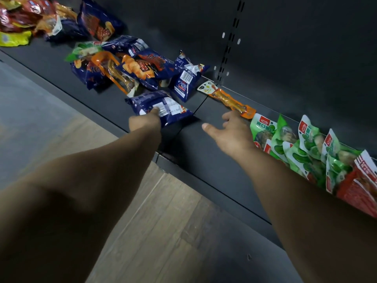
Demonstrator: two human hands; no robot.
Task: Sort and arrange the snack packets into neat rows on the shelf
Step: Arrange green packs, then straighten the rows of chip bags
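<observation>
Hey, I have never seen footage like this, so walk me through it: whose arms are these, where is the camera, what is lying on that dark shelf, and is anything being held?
There is no machine here. These are a person's two bare arms, filmed by one wide-angle camera worn on their head, looking forward and down. That is why the arms seem to stretch out from the bottom of the picture.

The dark surface is a shop shelf, with wooden floor below it. On it lies a loose heap of blue snack packets at the middle, and more red and yellow packets at the far left. On the right, green packets stand in a neater row.

The left hand has its grip on a blue packet at the shelf's front. The right hand is open, its fingers reaching the end of a long orange packet, holding nothing.
</observation>
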